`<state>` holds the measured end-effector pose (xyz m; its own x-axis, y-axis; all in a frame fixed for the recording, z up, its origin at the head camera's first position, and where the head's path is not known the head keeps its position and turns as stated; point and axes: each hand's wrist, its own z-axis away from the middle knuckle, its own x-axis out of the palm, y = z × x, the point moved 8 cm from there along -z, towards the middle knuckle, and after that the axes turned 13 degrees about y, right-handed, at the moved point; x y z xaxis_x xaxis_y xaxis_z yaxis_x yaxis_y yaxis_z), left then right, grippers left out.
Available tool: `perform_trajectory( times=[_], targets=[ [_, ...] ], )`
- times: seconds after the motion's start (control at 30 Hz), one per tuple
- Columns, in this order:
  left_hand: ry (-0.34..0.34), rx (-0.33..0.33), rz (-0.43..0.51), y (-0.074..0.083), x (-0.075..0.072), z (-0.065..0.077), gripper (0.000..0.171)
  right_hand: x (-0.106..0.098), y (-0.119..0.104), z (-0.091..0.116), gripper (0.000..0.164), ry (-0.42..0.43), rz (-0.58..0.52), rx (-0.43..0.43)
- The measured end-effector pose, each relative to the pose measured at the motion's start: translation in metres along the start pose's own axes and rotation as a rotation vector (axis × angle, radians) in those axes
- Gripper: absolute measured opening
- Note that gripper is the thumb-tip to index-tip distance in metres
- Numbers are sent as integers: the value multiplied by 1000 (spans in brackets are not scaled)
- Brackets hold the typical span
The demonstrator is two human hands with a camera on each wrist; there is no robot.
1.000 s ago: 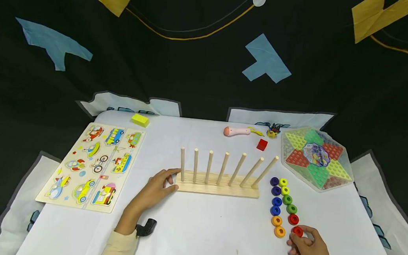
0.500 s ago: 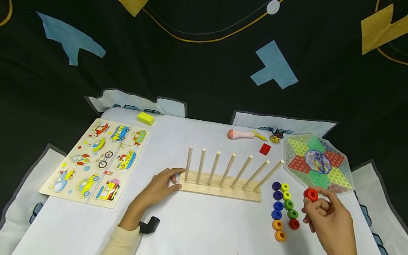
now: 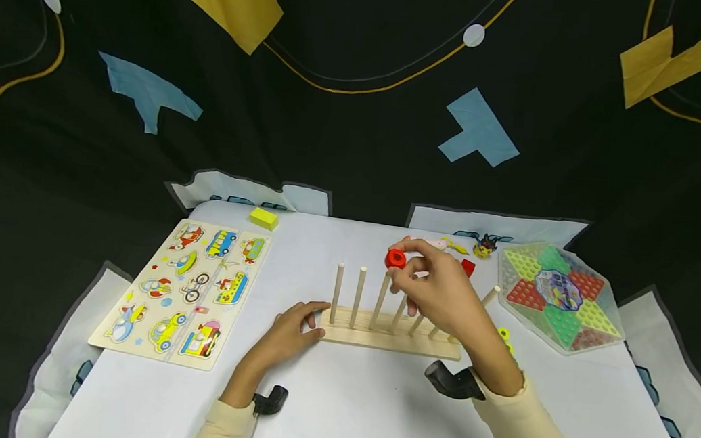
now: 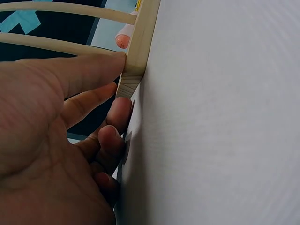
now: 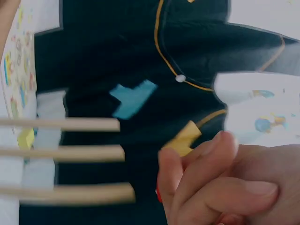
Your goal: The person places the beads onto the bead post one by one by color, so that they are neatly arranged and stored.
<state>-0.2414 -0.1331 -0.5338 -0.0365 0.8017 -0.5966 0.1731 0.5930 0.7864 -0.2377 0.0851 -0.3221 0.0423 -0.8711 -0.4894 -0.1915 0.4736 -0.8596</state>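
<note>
A wooden peg stand (image 3: pixel 372 339) with a row of upright pegs stands mid-table in the head view. My left hand (image 3: pixel 290 330) grips its left end between thumb and fingers. The left wrist view shows the thumb and fingers against the end of the wooden base (image 4: pixel 143 37). My right hand (image 3: pixel 443 293) pinches a red ring (image 3: pixel 395 259) level with the peg tops, overlapping the third peg from the left. In the right wrist view only a sliver of red shows behind the fingers (image 5: pixel 211 173). The right hand and forearm hide parts of the pegs and most of the loose rings.
Yellow rings (image 3: pixel 504 333) show past the right forearm. A picture puzzle board (image 3: pixel 183 295) lies left, with a yellow block (image 3: pixel 264 218) behind it. At the back right are a red block (image 3: pixel 468 267), a small figure (image 3: pixel 485 246) and a hexagonal game box (image 3: pixel 559 295).
My right hand has picked up the red ring from the loose rings on the right and carried it up and left over the pegs. My left hand stays at the stand's end.
</note>
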Motion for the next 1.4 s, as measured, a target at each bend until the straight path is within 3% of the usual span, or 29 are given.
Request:
perform_trajectory(
  times=[0.13, 0.4, 1.07, 1.4],
  targets=[
    [5, 13, -16, 2, 2, 2, 47, 28, -12, -9, 31, -84, 34, -42],
    [9, 7, -36, 1, -2, 3, 48, 54, -28, -15, 29, -172, 81, -101],
    [8, 13, -41, 1, -2, 2, 47, 71, -27, -15, 32, -247, 74, -70],
    [-5, 1, -38, 1, -3, 2, 48, 69, -25, -12, 55, -235, 121, -75]
  ],
)
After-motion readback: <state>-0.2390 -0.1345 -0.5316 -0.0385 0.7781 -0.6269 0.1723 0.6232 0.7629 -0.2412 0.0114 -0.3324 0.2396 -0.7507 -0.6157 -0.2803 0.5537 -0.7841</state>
